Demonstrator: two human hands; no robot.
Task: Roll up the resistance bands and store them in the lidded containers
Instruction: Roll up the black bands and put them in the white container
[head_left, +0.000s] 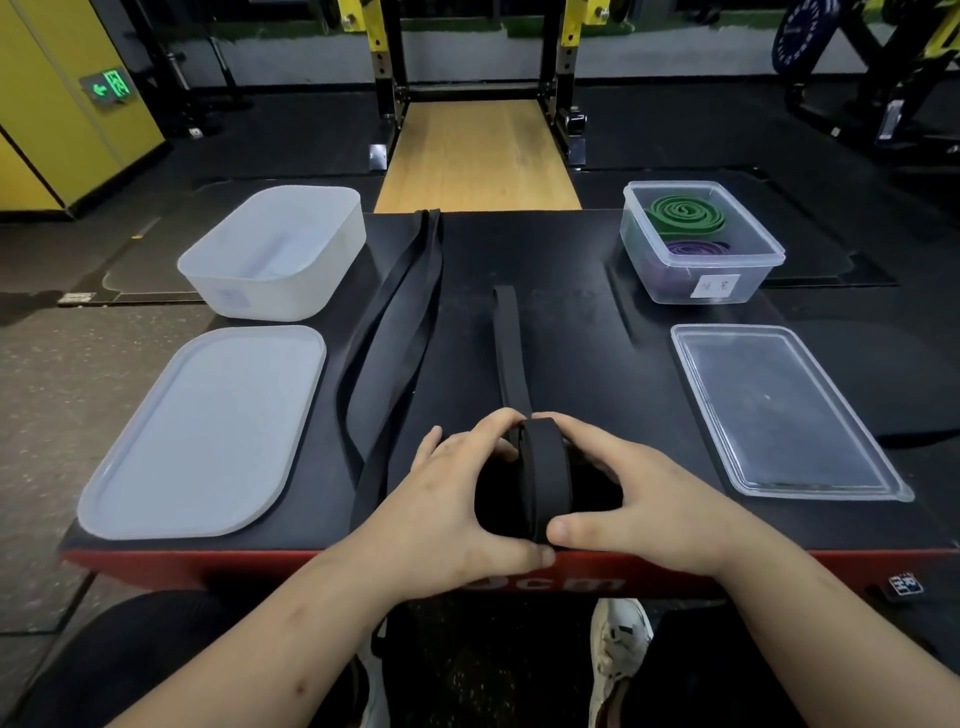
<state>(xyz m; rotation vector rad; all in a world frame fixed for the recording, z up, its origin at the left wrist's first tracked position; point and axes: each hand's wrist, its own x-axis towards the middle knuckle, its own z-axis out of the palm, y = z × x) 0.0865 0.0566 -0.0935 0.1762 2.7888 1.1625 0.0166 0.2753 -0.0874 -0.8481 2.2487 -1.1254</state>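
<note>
— Gym flooring and a rack are seen behind the black padded platform (571, 260); where is the band kept?
— A half-rolled black band (543, 467) is gripped from both sides. The left hand (457, 499) and right hand (639, 488) are curled round the coil, presumably so the turns are kept tight.
— And the unrolled tail (506, 353)?
— It is laid straight out beyond the fingertips, ready to be fed in. A second black band (395, 322) is left beside the left fingers.
— Is room left?
— Bare mat is left ahead of the fingertips, though the coil is held close to the near edge. The white tub (260, 291) and the clear container (670, 280), already holding rolls, are set well beyond the fingers.
</note>
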